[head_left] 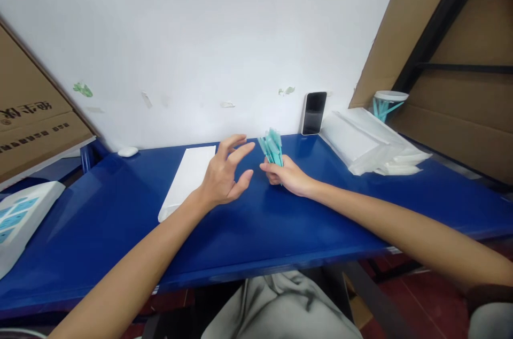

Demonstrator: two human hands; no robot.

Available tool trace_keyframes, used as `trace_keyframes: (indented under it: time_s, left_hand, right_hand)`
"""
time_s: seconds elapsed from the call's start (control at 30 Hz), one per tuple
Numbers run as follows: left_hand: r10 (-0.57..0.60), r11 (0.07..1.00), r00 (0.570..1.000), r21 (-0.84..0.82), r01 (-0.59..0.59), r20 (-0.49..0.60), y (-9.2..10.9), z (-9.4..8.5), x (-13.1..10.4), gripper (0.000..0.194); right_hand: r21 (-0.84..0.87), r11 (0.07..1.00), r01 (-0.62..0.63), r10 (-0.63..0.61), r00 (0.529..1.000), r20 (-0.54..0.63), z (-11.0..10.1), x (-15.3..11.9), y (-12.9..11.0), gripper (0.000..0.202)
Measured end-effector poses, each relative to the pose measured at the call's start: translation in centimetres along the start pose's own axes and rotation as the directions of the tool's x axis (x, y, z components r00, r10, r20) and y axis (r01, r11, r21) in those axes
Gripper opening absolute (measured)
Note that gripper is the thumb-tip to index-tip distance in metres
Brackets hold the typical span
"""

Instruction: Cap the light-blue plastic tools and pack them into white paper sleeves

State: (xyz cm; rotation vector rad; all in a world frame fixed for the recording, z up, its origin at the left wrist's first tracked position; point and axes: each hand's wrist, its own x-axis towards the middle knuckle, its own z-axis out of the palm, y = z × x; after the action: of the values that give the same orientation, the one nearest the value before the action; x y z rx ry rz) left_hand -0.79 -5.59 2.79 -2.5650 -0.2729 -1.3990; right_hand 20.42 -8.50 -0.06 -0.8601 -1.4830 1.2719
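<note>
Left arm enters from the lower left of the frame and reaches up and inward; left hand (pixel 227 173) hovers at centre, back of the hand and thumb side in view, fingers half bent and spread, thumb well apart from them. Nothing in its grasp. Part of it overlaps the right edge of a flat, white, rectangular packet (pixel 187 176) lying on the blue, smooth-topped counter (pixel 256 232); contact with the packet cannot be told.

Right arm comes in from the lower right, nearly straight, slanting up to centre. Right hand (pixel 286 174) closed in a fist, thumb laid across the front, round the lower part of a bundle of slim turquoise plastic sticks (pixel 273 147). The bundle stands roughly upright, leaning a little left, wider tops fanned above the fist. Its tops are near the left hand's fingertips, apart from them.

About the hands: black-screened phone with a pale edge (pixel 314 113), propped upright against the white wall (pixel 208 50), right of centre. Stack of white translucent bags (pixel 366 144) on the counter, right side of the frame; behind it, a clear cup with a white rim (pixel 389 101) holding more turquoise sticks. Small white rounded object (pixel 127 152) by the wall, left.
</note>
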Motion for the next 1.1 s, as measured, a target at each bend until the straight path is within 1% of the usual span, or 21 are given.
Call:
trace_keyframes:
  time_s: [0.07, 0.13, 0.17, 0.23, 0.33, 0.4, 0.43, 0.5, 0.57, 0.67, 0.73, 0.77, 0.83, 0.9, 1.0, 1.1]
  left_hand:
    - [0.009, 1.000, 0.999, -0.006, -0.008, 0.052, 0.6, 0.4, -0.1, 0.061]
    - [0.004, 1.000, 0.995, -0.007, -0.003, 0.103, 1.1, 0.8, -0.4, 0.062]
    - [-0.002, 1.000, 0.994, -0.005, 0.002, 0.110, 1.2, 1.0, -0.4, 0.063]
    - [0.010, 1.000, 0.997, 0.000, -0.010, 0.080, 1.3, 1.4, -0.1, 0.066]
    - [0.029, 0.999, 0.999, -0.033, -0.030, -0.035, 1.5, 1.9, 1.5, 0.071]
    - [-0.014, 0.995, 0.997, -0.100, 0.007, -0.076, 2.0, 2.3, 2.8, 0.069]
    - [-0.045, 0.989, 0.997, -0.141, 0.035, -0.068, 2.3, 2.5, 3.3, 0.063]
    - [-0.091, 0.976, 0.995, -0.200, 0.080, -0.049, 2.9, 2.8, 4.0, 0.043]
    - [-0.127, 0.970, 0.990, -0.216, 0.112, -0.059, 3.4, 2.8, 4.1, 0.028]
    - [-0.169, 0.967, 0.983, -0.207, 0.151, -0.071, 3.8, 2.7, 4.0, 0.019]
    - [-0.182, 0.961, 0.982, -0.219, 0.167, -0.051, 4.0, 2.6, 3.9, 0.018]
    - [-0.183, 0.958, 0.982, -0.232, 0.168, -0.044, 4.1, 2.6, 3.9, 0.020]
    - [-0.167, 0.953, 0.985, -0.263, 0.150, -0.046, 4.3, 2.7, 4.0, 0.029]
    - [-0.135, 0.950, 0.989, -0.290, 0.114, -0.055, 4.3, 2.7, 4.1, 0.037]
    - [-0.110, 0.954, 0.992, -0.288, 0.089, -0.058, 4.1, 2.8, 3.8, 0.032]
    - [-0.158, 0.960, 0.985, -0.244, 0.139, -0.062, 4.0, 2.9, 3.2, 0.027]
  right_hand:
    - [0.111, 0.994, 0.023, -0.025, 0.999, 0.021, 0.5, -0.1, 0.2, 0.042]
    - [0.130, 0.990, 0.059, -0.064, 0.997, 0.032, 0.8, -0.1, 0.4, 0.042]
    - [0.133, 0.989, 0.066, -0.071, 0.997, 0.036, 0.9, -0.2, 0.5, 0.042]
    - [0.128, 0.990, 0.065, -0.072, 0.996, 0.054, 1.2, -0.3, 0.5, 0.042]
    - [0.020, 0.996, 0.087, -0.089, 0.985, 0.148, 1.8, -0.7, 0.0, 0.041]
    - [-0.095, 0.990, 0.101, -0.078, 0.973, 0.217, 2.2, -1.1, -0.4, 0.039]
    - [-0.138, 0.986, 0.096, -0.062, 0.971, 0.232, 2.3, -1.3, -0.6, 0.037]
    - [-0.188, 0.980, 0.066, -0.024, 0.976, 0.217, 2.4, -1.6, -0.8, 0.032]
    - [-0.208, 0.977, 0.045, -0.003, 0.981, 0.196, 2.4, -1.6, -0.9, 0.026]
    - [-0.207, 0.978, 0.036, 0.008, 0.978, 0.209, 2.3, -1.5, -1.1, 0.019]
    - [-0.181, 0.983, 0.042, -0.005, 0.980, 0.200, 2.3, -1.5, -1.4, 0.012]
    - [-0.170, 0.984, 0.052, -0.020, 0.982, 0.187, 2.3, -1.5, -1.5, 0.009]
    - [-0.172, 0.982, 0.078, -0.050, 0.985, 0.162, 2.4, -1.6, -1.7, 0.007]
    - [-0.190, 0.978, 0.081, -0.054, 0.988, 0.147, 2.4, -1.7, -1.7, 0.008]
    - [-0.181, 0.983, 0.043, -0.016, 0.988, 0.151, 2.4, -1.7, -1.6, 0.007]
    - [-0.135, 0.991, 0.022, 0.003, 0.983, 0.183, 2.3, -1.6, -1.3, 0.005]
